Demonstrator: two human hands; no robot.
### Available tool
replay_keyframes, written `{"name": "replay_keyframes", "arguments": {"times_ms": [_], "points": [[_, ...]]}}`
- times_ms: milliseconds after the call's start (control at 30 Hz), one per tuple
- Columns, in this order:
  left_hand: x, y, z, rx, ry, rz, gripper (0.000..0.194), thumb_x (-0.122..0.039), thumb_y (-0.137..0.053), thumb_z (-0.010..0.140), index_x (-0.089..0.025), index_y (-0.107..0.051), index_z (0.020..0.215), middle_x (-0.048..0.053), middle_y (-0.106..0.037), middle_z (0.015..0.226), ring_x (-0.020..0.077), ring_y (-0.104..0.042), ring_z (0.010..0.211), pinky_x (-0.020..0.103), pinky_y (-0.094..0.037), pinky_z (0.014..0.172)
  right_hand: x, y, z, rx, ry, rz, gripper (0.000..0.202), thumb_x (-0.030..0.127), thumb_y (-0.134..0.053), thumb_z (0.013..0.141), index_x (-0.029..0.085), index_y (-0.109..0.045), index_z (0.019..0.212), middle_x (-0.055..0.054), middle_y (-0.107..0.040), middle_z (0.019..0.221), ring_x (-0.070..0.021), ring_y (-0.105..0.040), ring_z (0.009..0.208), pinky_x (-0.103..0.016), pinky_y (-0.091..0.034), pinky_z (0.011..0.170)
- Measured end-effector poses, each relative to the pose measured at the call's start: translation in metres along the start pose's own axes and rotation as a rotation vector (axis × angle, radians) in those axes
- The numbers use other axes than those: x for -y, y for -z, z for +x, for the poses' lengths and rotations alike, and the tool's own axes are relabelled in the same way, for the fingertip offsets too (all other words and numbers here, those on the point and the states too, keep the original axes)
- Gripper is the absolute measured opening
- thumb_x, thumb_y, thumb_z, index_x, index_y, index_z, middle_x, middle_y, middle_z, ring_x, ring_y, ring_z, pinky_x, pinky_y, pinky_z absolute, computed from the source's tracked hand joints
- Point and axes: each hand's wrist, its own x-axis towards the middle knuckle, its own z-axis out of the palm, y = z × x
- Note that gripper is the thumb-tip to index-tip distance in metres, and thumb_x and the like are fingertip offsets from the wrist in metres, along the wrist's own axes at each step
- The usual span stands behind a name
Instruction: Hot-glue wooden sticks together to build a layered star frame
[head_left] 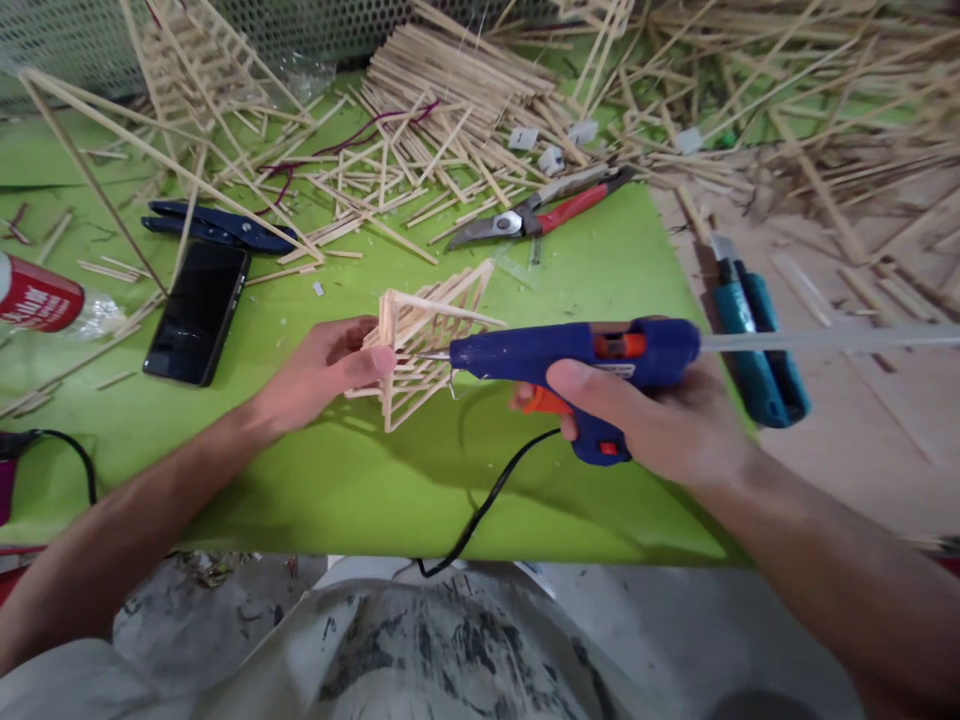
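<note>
My left hand [334, 365] grips the left end of a small frame of thin wooden sticks [439, 315], its thumb pressed on a corner and its other fingers partly hidden behind. In my right hand [645, 410] is a blue hot glue gun [517, 350], fingers closed round the handle and at the orange trigger. The gun's metal nozzle points left and meets the frame just right of my left thumb; whether it touches a stick I cannot tell. A clear glue stick [825, 340] juts from the gun's rear, and a black cord [487, 510] hangs from its handle.
Beyond the frame lie red-handled pruning shears [562, 205] and a pile of sticks [457, 90]. A phone [196, 315], dark blue pliers [217, 228] and a red-labelled bottle [37, 295] are on the left. Teal cutters [761, 340] rest at right. A larger stick structure [195, 60] stands behind.
</note>
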Motion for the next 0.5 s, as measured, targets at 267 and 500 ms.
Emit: {"name": "replay_keyframes", "arguments": {"times_ms": [267,500], "points": [[0.013,0.009,0.001,-0.064,-0.048,-0.028,0.066,-0.077,-0.070,0.079,-0.015,-0.077,0.101,0.009,-0.074,0.088,0.0129,-0.056,0.061,0.024,-0.038,0.049,0.010,-0.004,0.008,0.023,0.157,0.177,0.053,0.073,-0.082,0.079,0.022,-0.072,0.067,-0.005,-0.074,0.061,-0.0206,-0.063,0.040,-0.032,-0.047,0.037],[0.014,0.015,0.002,-0.054,-0.044,-0.013,0.068,-0.078,-0.070,0.078,-0.015,-0.077,0.103,0.008,-0.070,0.082,0.0120,-0.050,0.058,0.023,-0.034,0.047,-0.006,0.001,0.001,-0.058,0.220,0.120,0.050,0.068,-0.073,0.091,0.021,-0.076,0.074,-0.006,-0.074,0.061,-0.0237,-0.068,0.052,-0.037,-0.054,0.049]]}}
